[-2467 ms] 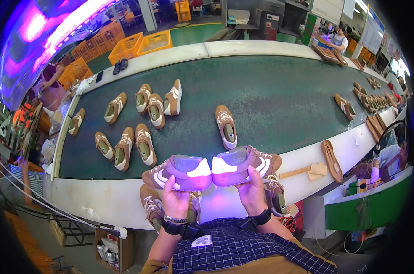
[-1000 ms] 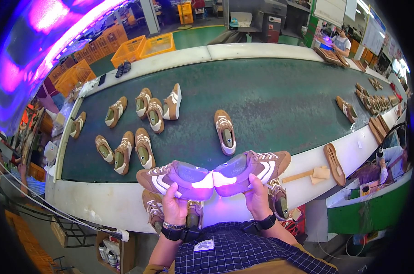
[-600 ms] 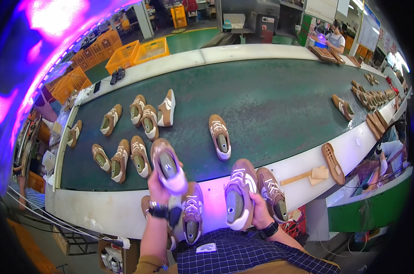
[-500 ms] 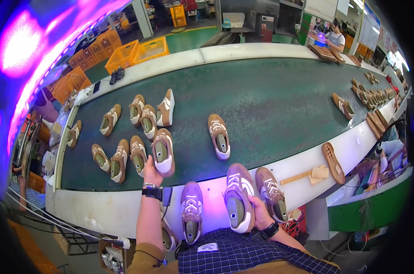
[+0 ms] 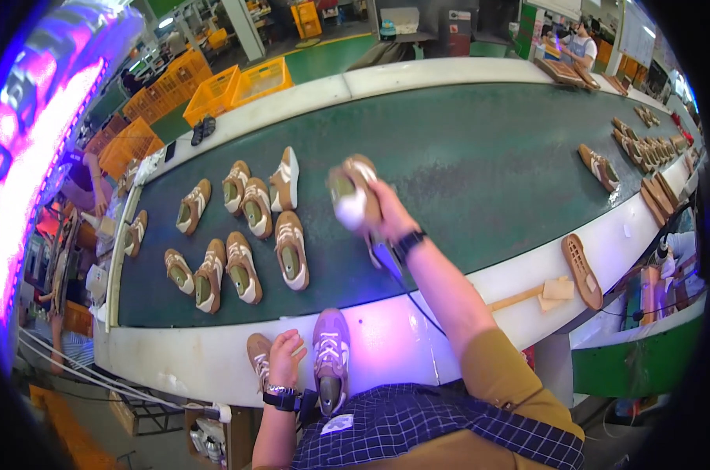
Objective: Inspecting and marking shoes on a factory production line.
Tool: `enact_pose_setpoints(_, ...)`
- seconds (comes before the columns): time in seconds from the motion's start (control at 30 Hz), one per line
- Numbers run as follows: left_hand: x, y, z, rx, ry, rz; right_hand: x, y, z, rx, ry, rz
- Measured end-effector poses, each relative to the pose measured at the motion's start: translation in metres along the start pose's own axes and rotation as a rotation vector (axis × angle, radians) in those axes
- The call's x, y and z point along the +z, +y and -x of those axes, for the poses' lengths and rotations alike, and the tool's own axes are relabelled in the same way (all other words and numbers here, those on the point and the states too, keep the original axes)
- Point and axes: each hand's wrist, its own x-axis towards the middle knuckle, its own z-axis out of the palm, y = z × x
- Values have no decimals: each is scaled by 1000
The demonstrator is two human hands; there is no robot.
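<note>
My right hand [image 5: 392, 213] grips a brown and white sneaker [image 5: 353, 192] above the green belt, at the middle; the shoe is blurred by motion. My left hand [image 5: 287, 358] is raised over the white ledge, fingers partly bent and apart. Just left of it, a partly covered brown sneaker [image 5: 258, 359] rests at the ledge. On its other side another sneaker [image 5: 331, 360], laced in white, lies with its toe pointing away. The nearest belt sneaker [image 5: 292, 251] stands in a group of several alike, with green inner forms showing in their openings.
A sole [image 5: 581, 272] and a wooden stick [image 5: 516, 298] with pale blocks lie on the ledge [image 5: 167, 356]. More shoes [image 5: 645, 145] line the belt's far right. Orange crates [image 5: 261, 84] stand beyond. A co-worker [image 5: 581, 48] is at back right.
My left hand has let go of a sneaker on the belt and drawn back to the ledge. My right hand has moved from the ledge up over the belt with a sneaker.
</note>
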Motion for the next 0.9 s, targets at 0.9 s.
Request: enact_pose_setpoints(0.9,14,-10,50,-97,-343,252,-49,43,200,183,-19,26)
